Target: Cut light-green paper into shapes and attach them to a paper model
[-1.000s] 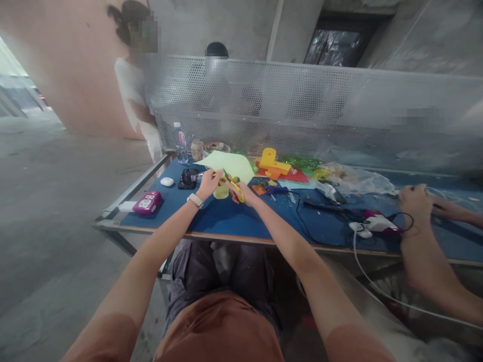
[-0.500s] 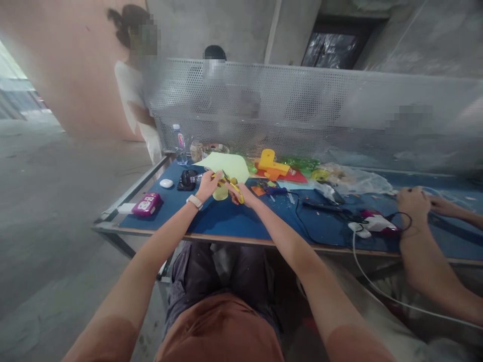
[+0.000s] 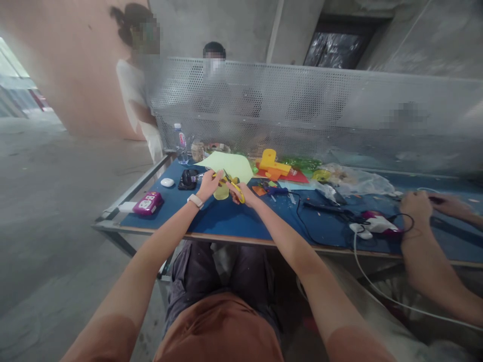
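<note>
My right hand (image 3: 241,193) is closed round the handles of yellow scissors (image 3: 237,191), whose blades point up and left toward my other hand. In my left hand (image 3: 209,184), which wears a white wristband, the fingers pinch a small yellow piece of paper (image 3: 222,193). The scissor blades meet this piece near my left fingertips, though the exact point of contact is too small to tell. Just behind both hands a pale green sheet of paper (image 3: 228,163) lies on the blue tabletop (image 3: 226,219).
A water bottle (image 3: 180,145), white oval case (image 3: 167,182), black object (image 3: 187,179) and purple tissue pack (image 3: 148,203) stand left. Right are a big yellow clip (image 3: 271,164), cables and a plastic bag (image 3: 358,181). A co-worker's hands (image 3: 417,205) work far right. A perforated screen (image 3: 294,110) borders the back.
My hands keep nearly the same pose with the scissors and the yellow paper. The view shifts slightly. The co-worker's hands at the right have moved a little.
</note>
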`<action>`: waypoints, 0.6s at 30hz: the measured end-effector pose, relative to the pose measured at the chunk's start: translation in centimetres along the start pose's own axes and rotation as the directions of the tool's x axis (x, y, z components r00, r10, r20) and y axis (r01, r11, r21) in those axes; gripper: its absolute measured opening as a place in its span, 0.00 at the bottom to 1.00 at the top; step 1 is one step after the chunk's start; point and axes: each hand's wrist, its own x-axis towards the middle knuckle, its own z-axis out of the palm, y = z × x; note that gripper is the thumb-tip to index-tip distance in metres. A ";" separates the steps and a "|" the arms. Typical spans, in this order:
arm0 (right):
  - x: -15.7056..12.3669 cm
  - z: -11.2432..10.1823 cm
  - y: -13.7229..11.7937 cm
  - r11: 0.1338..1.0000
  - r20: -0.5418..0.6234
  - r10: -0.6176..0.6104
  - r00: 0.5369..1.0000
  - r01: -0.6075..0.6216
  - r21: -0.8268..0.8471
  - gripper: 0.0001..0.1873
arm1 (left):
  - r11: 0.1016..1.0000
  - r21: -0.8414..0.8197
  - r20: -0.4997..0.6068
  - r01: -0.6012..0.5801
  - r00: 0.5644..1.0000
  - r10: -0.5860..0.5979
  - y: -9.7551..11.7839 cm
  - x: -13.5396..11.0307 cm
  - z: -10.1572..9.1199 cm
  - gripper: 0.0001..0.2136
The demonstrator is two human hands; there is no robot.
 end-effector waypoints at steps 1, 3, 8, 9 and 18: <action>0.0 0.0 0.0 1.000 -0.003 0.006 1.000 -0.006 -0.002 0.46 | 1.000 0.012 -0.003 0.021 1.000 -0.021 0.0 0.0 0.0 0.28; -0.1 0.0 -0.1 1.000 -0.006 0.013 1.000 -0.013 -0.007 0.46 | 0.998 0.030 -0.011 0.059 0.998 -0.058 0.2 0.0 0.0 0.28; -0.1 0.0 -0.1 1.000 -0.006 0.004 1.000 -0.004 -0.003 0.47 | 0.996 0.017 0.000 0.084 0.996 -0.084 0.4 0.0 0.0 0.25; 0.0 0.0 -0.1 1.000 -0.006 0.003 1.000 -0.003 -0.002 0.47 | 0.996 0.012 0.003 0.087 0.996 -0.087 0.5 0.0 0.0 0.25; 0.1 0.1 0.2 1.000 0.003 -0.014 1.000 0.014 0.019 0.47 | 0.997 0.010 -0.006 0.079 0.997 -0.079 1.0 -0.1 0.1 0.26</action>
